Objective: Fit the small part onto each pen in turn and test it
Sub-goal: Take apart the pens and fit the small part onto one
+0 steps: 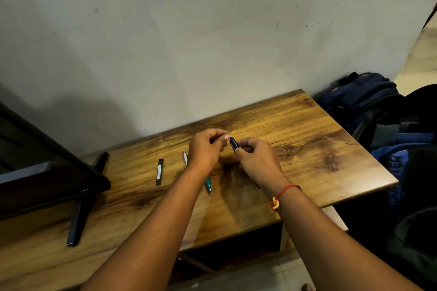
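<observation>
Fitting seems under way: the right hand (256, 159) clamps the black pen (233, 143); the left hand (206, 149) fingers (225, 137) pinch at its end, small part hidden. Next, press it squarely home.

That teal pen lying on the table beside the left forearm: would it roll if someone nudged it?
Probably, sideways: the teal pen looks round-bodied and lies flat on the smooth, glossy table. It is slim and straight, so likely light and stiff to lift. Whether a clip would stop it is too small to tell.
</observation>
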